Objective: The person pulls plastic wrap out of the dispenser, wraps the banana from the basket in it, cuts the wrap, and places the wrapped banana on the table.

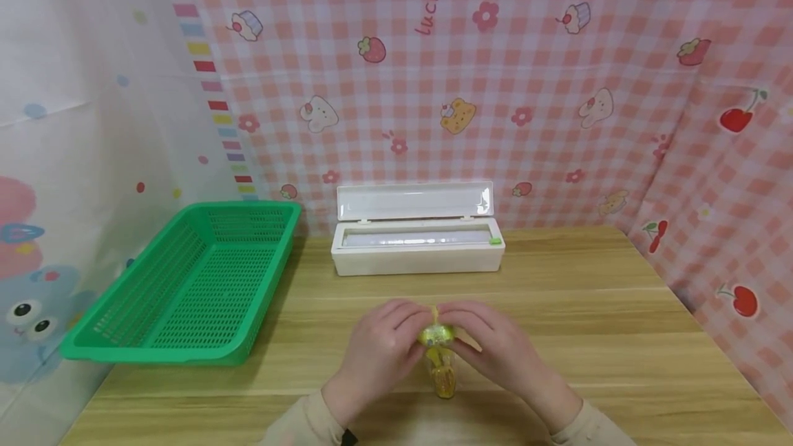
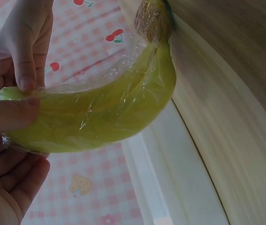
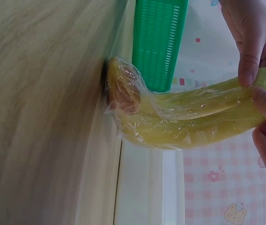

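Bananas point(image 1: 444, 378) wrapped in clear cling film are held upright over the wooden table, in front of me. The left wrist view shows the yellow-green bananas point(image 2: 100, 115) from the side, curved, with a brownish end beside the tabletop. Whether that end touches the table I cannot tell. My left hand point(image 1: 381, 343) pinches the greenish upper end between thumb and fingers. From the other side, my right hand point(image 1: 504, 353) pinches the same end, its thumb close to the left one. Crinkled film point(image 3: 144, 96) gathers around the brownish end.
Behind the hands stands a long white box point(image 1: 418, 263), its clear lid point(image 1: 415, 202) raised, with a green slider point(image 1: 495, 241) at its right end. A green plastic basket point(image 1: 238, 353) sits to the left. Patterned cloth point(image 1: 396, 88) hangs behind the table and along both sides.
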The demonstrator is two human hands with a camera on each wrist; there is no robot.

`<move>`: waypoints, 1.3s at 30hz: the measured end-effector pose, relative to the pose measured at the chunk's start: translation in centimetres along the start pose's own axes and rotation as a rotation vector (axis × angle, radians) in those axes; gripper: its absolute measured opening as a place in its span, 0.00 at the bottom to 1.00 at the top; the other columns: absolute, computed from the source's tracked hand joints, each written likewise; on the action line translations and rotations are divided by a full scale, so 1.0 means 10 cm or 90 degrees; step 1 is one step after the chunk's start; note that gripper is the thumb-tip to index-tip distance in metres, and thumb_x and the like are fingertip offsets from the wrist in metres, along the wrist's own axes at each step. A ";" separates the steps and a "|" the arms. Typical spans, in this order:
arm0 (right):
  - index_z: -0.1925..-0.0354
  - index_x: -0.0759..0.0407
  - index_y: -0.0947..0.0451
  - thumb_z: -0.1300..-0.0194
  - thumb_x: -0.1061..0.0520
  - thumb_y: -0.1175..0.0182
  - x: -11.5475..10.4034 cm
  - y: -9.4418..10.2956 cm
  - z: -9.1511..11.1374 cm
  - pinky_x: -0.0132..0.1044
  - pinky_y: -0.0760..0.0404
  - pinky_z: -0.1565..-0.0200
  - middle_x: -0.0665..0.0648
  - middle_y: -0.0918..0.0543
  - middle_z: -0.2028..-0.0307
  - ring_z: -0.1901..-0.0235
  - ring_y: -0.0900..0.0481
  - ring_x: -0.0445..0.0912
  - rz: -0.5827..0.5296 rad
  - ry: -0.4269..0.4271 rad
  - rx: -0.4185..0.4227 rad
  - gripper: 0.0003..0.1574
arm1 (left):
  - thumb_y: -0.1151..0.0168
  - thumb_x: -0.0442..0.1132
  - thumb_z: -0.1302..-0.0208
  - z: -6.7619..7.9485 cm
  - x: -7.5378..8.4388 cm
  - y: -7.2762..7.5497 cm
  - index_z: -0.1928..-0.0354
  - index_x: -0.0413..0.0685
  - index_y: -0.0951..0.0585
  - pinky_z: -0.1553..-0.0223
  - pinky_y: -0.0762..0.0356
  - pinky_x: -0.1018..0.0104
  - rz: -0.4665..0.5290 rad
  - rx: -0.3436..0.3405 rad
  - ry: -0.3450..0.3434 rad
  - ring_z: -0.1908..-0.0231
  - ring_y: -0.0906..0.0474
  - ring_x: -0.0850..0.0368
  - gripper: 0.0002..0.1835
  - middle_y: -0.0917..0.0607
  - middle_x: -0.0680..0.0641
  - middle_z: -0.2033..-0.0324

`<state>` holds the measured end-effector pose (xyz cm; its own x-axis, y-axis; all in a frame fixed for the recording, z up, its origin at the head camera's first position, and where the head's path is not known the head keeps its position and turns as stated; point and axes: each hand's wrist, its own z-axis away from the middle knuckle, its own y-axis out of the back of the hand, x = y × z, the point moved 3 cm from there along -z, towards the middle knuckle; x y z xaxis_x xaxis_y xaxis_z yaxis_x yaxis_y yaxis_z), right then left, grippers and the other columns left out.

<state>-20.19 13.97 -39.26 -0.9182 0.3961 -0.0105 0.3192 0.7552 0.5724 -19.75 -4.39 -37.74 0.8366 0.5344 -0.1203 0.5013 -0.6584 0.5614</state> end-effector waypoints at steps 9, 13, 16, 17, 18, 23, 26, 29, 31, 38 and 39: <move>0.41 0.66 0.26 0.37 0.49 0.33 0.11 0.01 0.06 0.32 0.29 0.38 0.62 0.19 0.47 0.48 0.21 0.55 -0.089 -0.132 -0.005 0.32 | 0.30 0.26 0.60 0.05 -0.08 0.03 0.62 0.41 0.15 0.56 0.17 0.67 0.011 0.021 0.021 0.63 0.16 0.54 0.18 0.13 0.47 0.64; 0.41 0.66 0.26 0.50 0.60 0.25 0.17 0.00 0.11 0.34 0.24 0.42 0.60 0.19 0.47 0.49 0.21 0.54 -0.091 -0.201 -0.003 0.38 | 0.28 0.26 0.59 0.06 -0.12 0.04 0.60 0.40 0.15 0.55 0.17 0.67 0.027 0.030 0.029 0.62 0.16 0.54 0.18 0.12 0.45 0.63; 0.42 0.66 0.25 0.53 0.65 0.24 0.21 -0.02 0.15 0.37 0.20 0.46 0.59 0.19 0.47 0.49 0.21 0.52 -0.100 -0.253 -0.013 0.39 | 0.26 0.28 0.57 0.05 -0.15 0.05 0.59 0.39 0.15 0.54 0.17 0.66 0.043 0.041 0.038 0.62 0.15 0.53 0.18 0.12 0.45 0.62; 0.42 0.66 0.25 0.53 0.66 0.25 0.22 -0.03 0.16 0.39 0.19 0.47 0.58 0.19 0.46 0.48 0.21 0.52 -0.106 -0.271 -0.017 0.38 | 0.25 0.29 0.57 0.05 -0.16 0.05 0.58 0.39 0.15 0.53 0.17 0.65 0.049 0.046 0.042 0.62 0.15 0.53 0.19 0.12 0.45 0.62; 0.42 0.66 0.25 0.52 0.66 0.25 0.23 -0.04 0.18 0.40 0.19 0.47 0.58 0.19 0.46 0.48 0.21 0.53 -0.113 -0.289 -0.021 0.37 | 0.25 0.30 0.56 0.05 -0.17 0.06 0.58 0.39 0.15 0.53 0.17 0.64 0.052 0.050 0.047 0.62 0.15 0.53 0.19 0.12 0.45 0.62; 0.41 0.67 0.26 0.48 0.66 0.27 0.29 -0.08 0.24 0.43 0.18 0.48 0.60 0.20 0.45 0.47 0.21 0.55 -0.147 -0.379 -0.049 0.36 | 0.25 0.32 0.53 0.06 -0.23 0.08 0.57 0.39 0.16 0.53 0.17 0.62 0.091 0.084 0.076 0.61 0.15 0.52 0.18 0.12 0.44 0.61; 0.41 0.69 0.27 0.45 0.66 0.28 0.32 -0.10 0.28 0.46 0.18 0.48 0.63 0.20 0.45 0.47 0.21 0.57 -0.186 -0.432 -0.062 0.34 | 0.25 0.32 0.52 0.06 -0.26 0.10 0.57 0.39 0.16 0.55 0.17 0.61 0.119 0.114 0.092 0.61 0.15 0.51 0.17 0.12 0.43 0.60; 0.41 0.70 0.28 0.42 0.66 0.30 0.36 -0.12 0.31 0.49 0.18 0.49 0.66 0.20 0.47 0.48 0.20 0.59 -0.244 -0.483 -0.069 0.31 | 0.26 0.33 0.49 0.05 -0.29 0.13 0.56 0.39 0.16 0.54 0.17 0.59 0.143 0.140 0.102 0.61 0.15 0.50 0.17 0.12 0.43 0.59; 0.41 0.71 0.28 0.39 0.66 0.32 0.37 -0.14 0.33 0.48 0.18 0.49 0.67 0.20 0.47 0.48 0.20 0.59 -0.283 -0.518 -0.074 0.29 | 0.27 0.33 0.47 0.04 -0.30 0.14 0.55 0.38 0.16 0.54 0.17 0.60 0.157 0.152 0.107 0.60 0.15 0.49 0.16 0.12 0.43 0.59; 0.42 0.72 0.27 0.35 0.61 0.35 0.41 -0.15 0.36 0.36 0.17 0.57 0.63 0.16 0.55 0.59 0.17 0.49 -0.361 -0.615 -0.110 0.26 | 0.28 0.37 0.42 0.04 -0.33 0.15 0.54 0.39 0.16 0.51 0.18 0.62 0.184 0.167 0.128 0.58 0.16 0.49 0.15 0.12 0.43 0.58; 0.42 0.73 0.27 0.34 0.61 0.36 0.41 -0.15 0.37 0.35 0.17 0.59 0.63 0.16 0.57 0.61 0.18 0.48 -0.374 -0.624 -0.116 0.25 | 0.28 0.37 0.42 0.04 -0.33 0.14 0.54 0.38 0.16 0.52 0.18 0.62 0.187 0.167 0.131 0.58 0.16 0.49 0.16 0.12 0.42 0.58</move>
<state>-23.59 16.38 -43.18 -0.3123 0.3043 -0.8999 -0.2087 0.9022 0.3775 -21.72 -7.32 -36.85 0.9036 0.3817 0.1942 0.3102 -0.8960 0.3178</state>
